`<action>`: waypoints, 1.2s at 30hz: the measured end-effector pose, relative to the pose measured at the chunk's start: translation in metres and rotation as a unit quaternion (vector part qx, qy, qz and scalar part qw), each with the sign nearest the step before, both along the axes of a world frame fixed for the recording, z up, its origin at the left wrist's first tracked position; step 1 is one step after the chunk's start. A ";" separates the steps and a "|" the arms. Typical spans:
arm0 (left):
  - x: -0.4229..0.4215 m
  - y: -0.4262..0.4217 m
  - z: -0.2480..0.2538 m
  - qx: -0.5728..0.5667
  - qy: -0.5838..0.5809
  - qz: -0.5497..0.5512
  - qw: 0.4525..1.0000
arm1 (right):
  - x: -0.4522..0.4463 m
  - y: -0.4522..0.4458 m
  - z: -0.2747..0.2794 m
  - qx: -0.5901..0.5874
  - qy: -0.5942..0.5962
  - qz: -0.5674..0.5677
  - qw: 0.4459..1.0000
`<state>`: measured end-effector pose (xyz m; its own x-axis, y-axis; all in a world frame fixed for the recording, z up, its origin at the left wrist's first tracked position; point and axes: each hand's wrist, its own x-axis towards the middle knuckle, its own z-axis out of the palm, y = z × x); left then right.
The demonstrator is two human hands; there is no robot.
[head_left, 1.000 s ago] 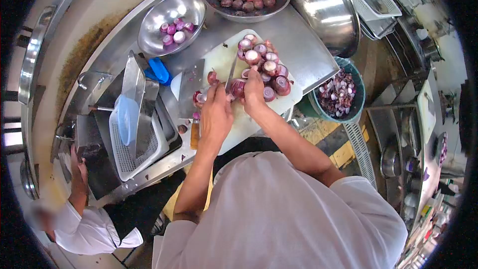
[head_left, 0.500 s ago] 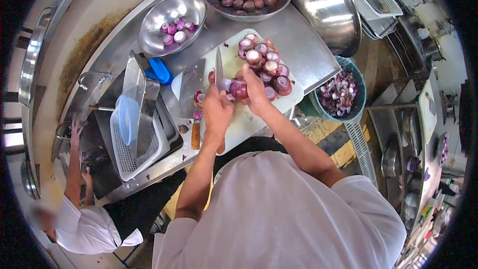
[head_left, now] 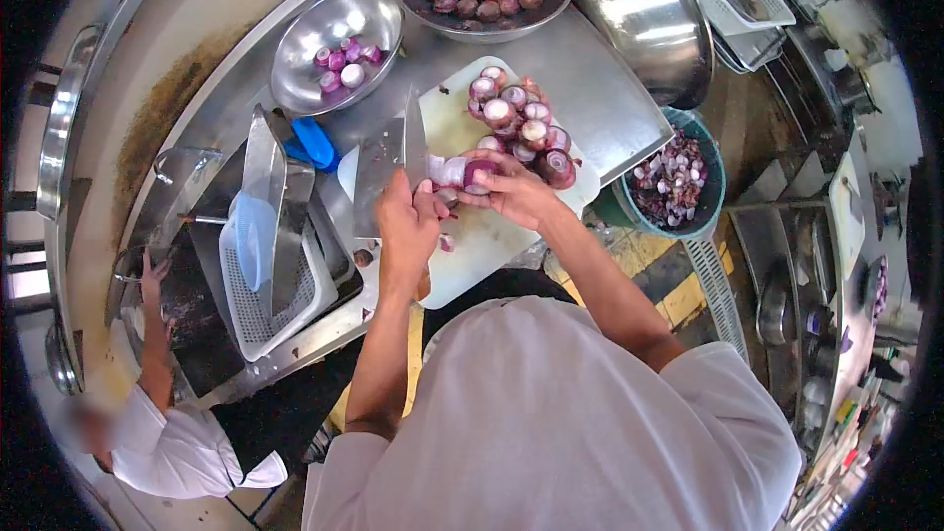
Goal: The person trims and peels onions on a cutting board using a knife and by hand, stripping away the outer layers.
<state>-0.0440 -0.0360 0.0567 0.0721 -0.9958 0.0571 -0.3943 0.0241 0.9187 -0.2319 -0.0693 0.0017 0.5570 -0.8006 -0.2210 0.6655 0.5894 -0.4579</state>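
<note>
My left hand point(head_left: 408, 221) is closed around a knife, whose blade point(head_left: 415, 138) points away from me. My right hand point(head_left: 521, 195) grips a red onion point(head_left: 481, 174) over the white cutting board point(head_left: 477, 261). A pale purple layer point(head_left: 447, 172) shows between the onion and my left fingers; I cannot tell if it is still attached. Beyond my right hand, several trimmed red onions point(head_left: 531, 128) are heaped on the board. A broad cleaver blade point(head_left: 374, 162) lies left of the knife, its handle hidden by my left hand. A small peel scrap point(head_left: 446, 242) lies below.
Peeled onions sit in a steel bowl point(head_left: 285, 74); unpeeled ones fill another bowl point(head_left: 556, 15). A green bin point(head_left: 624, 211) of peelings stands right of the counter. At left are a blue object point(head_left: 315, 143), a white basket point(head_left: 256, 334) and another person point(head_left: 182, 452).
My left hand has moved slightly left and down with the knife. My right hand has turned over the onion, its fingers now wrapped across it. The cleaver's wooden handle is now covered.
</note>
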 end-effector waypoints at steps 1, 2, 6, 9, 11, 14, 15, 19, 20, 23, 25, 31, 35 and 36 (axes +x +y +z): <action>-0.002 0.000 0.008 0.033 0.028 0.029 0.999 | 0.001 -0.001 -0.002 -0.001 -0.001 0.001 1.000; -0.003 -0.001 0.013 0.065 0.056 0.057 0.995 | 0.002 -0.001 -0.003 -0.012 -0.019 -0.004 1.000; 0.012 -0.013 -0.003 0.062 0.111 0.143 0.982 | -0.003 0.004 0.002 -0.074 -0.102 -0.015 0.992; 0.025 -0.012 -0.016 0.088 -0.063 0.085 0.991 | -0.009 0.001 0.010 -0.080 -0.004 0.009 0.997; 0.028 -0.014 -0.023 0.169 -0.038 0.056 0.983 | -0.004 -0.001 0.003 -0.087 0.040 0.002 0.995; 0.011 -0.006 -0.012 -0.102 -0.133 -0.039 0.985 | -0.001 -0.002 0.001 -0.073 0.144 -0.014 0.987; 0.005 -0.001 -0.008 -0.081 -0.092 -0.075 0.990 | 0.000 -0.001 0.000 -0.051 0.202 -0.019 0.978; -0.015 0.004 0.018 0.067 -0.062 -0.103 0.990 | 0.006 -0.001 0.004 -0.062 0.223 -0.029 0.972; -0.015 0.003 0.015 0.066 -0.063 -0.104 0.990 | 0.007 -0.001 0.005 -0.067 0.217 -0.035 0.973; -0.015 0.000 -0.007 0.067 -0.062 -0.053 0.994 | 0.006 0.004 0.002 -0.068 0.167 -0.046 0.982; -0.012 -0.007 -0.014 0.085 -0.039 0.013 0.996 | 0.009 0.004 0.004 -0.068 0.122 -0.045 0.989; -0.008 -0.001 -0.011 0.070 -0.077 0.027 0.994 | 0.007 0.001 0.006 -0.023 0.032 -0.049 0.998; -0.010 -0.004 -0.004 0.019 -0.072 0.031 0.997 | 0.010 -0.002 -0.005 -0.064 0.184 -0.004 0.981; -0.001 -0.009 -0.018 0.027 -0.116 0.048 0.992 | 0.010 -0.002 -0.006 -0.057 0.156 0.004 0.986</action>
<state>-0.0449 -0.0455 0.0390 0.1579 -0.9870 0.0293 -0.5933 -0.0711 0.8018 -0.2216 -0.0715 -0.0041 0.4819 -0.8265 -0.2911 0.4778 0.5263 -0.7033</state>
